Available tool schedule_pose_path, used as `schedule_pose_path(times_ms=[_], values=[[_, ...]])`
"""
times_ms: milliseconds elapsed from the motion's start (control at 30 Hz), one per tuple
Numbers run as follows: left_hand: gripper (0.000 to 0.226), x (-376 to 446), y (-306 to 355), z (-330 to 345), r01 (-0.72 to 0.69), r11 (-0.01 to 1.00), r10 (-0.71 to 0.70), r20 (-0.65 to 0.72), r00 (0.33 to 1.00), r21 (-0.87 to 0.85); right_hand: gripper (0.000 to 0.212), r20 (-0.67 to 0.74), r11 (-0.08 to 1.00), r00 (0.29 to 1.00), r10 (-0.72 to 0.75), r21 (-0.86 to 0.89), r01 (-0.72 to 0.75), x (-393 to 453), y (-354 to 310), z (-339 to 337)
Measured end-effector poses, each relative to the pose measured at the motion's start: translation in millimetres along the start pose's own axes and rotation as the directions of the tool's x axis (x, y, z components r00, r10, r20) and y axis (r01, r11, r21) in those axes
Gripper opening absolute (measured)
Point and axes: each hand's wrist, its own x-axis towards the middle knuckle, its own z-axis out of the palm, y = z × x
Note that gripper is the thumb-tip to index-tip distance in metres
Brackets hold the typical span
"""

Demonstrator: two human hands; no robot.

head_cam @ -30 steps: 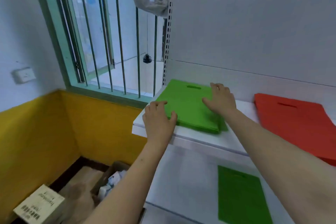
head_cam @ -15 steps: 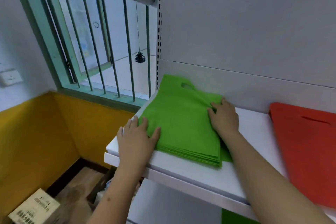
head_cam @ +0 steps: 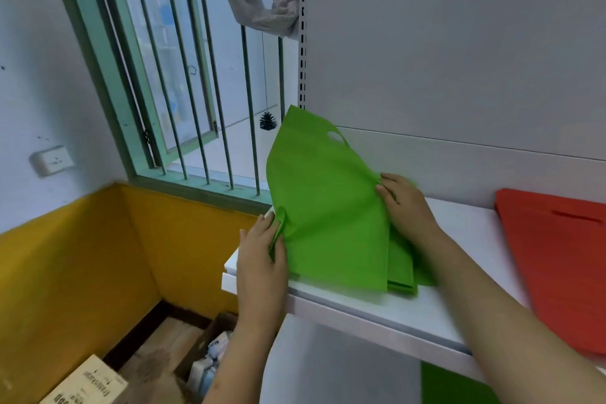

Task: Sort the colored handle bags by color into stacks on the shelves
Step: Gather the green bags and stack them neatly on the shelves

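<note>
At frame centre, the left hand (head_cam: 262,249) pinches the lower-left corner of the top green bag (head_cam: 324,213), and the right hand (head_cam: 405,207) grips its right edge, raising it tilted off the green stack (head_cam: 401,275). The stack lies on the white shelf (head_cam: 459,226), with orange bags (head_cam: 557,256) at right.

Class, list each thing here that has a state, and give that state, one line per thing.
top green bag: lifted and curled up off its stack
green stack: flat on shelf
red bags: lying flat
left hand: pinching the bag's near corner
right hand: gripping the bag's right edge
window: barred
</note>
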Motion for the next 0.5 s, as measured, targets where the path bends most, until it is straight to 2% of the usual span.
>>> schedule_pose_path(times_ms=[100,167,233,300,367,467,500], values=[[0.024,-18.7,6.5,-22.3,0.116,0.983,-0.115,0.013,0.993,-0.145,0.03,-0.061,0.988,0.997,-0.044,0.145,0.053,-13.1,-31.8,-10.0],[0.017,-28.5,3.6,-41.6,0.215,0.943,-0.199,0.091,0.976,-0.255,0.028,-0.103,0.975,0.995,0.0,0.221,0.023,-28.1,-51.4,-17.2],[0.021,-39.3,-2.1,-60.4,0.303,0.893,-0.25,0.194,0.949,-0.332,0.025,-0.143,0.957,0.986,0.085,0.286,-0.041,-48.8,-65.2,-21.9],[0.028,-55.2,-8.7,-76.5,0.361,0.864,-0.272,0.279,0.921,-0.35,0.024,-0.204,0.935,0.963,0.175,0.34,-0.098,-76.1,-76.7,-25.1],[0.041,-74.1,-14.2,-91.1,0.402,0.862,-0.312,0.303,0.9,-0.307,0.022,-0.309,0.933,0.925,0.219,0.345,-0.106,-108.6,-88.9,-27.4],[0.077,-106.5,-32.4,-104.2,0.49,0.841,-0.382,0.389,0.838,-0.231,0.007,-0.433,0.97,0.883,0.183,0.227,-0.09,-163.0,-105.9,-24.3],[0.085,-118.8,-39.3,-105.0,0.517,0.837,-0.404,0.434,0.805,-0.18,0.008,-0.453,0.979,0.874,0.175,0.177,-0.104,-181.9,-109.1,-22.1]])
